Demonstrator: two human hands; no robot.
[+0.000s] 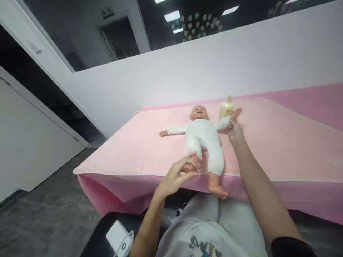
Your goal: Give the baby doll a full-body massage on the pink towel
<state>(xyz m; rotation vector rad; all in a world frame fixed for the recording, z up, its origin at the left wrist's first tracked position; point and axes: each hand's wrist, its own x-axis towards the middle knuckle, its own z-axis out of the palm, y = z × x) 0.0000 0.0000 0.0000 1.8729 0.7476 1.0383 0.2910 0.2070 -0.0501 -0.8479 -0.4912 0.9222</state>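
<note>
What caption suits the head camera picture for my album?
Baby doll on pink cloth, left hand by its foot, right hand at its wrist, pale yellow bottle nearby.

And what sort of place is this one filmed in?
Probably an infant-care training room: a baby doll lies on a pink-covered table, a pale yellow bottle stands beside it, and heart shapes dot the dark glass.

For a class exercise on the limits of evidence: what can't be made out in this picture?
All in the head view:
- White-clothed baby doll: back hidden against the pink cloth; one foot partly behind the left hand.
- Pale yellow bottle: markings too small; base hidden by the doll's arm.
- White printed shirt: lettering blurred, cut off by the bottom edge.
</note>
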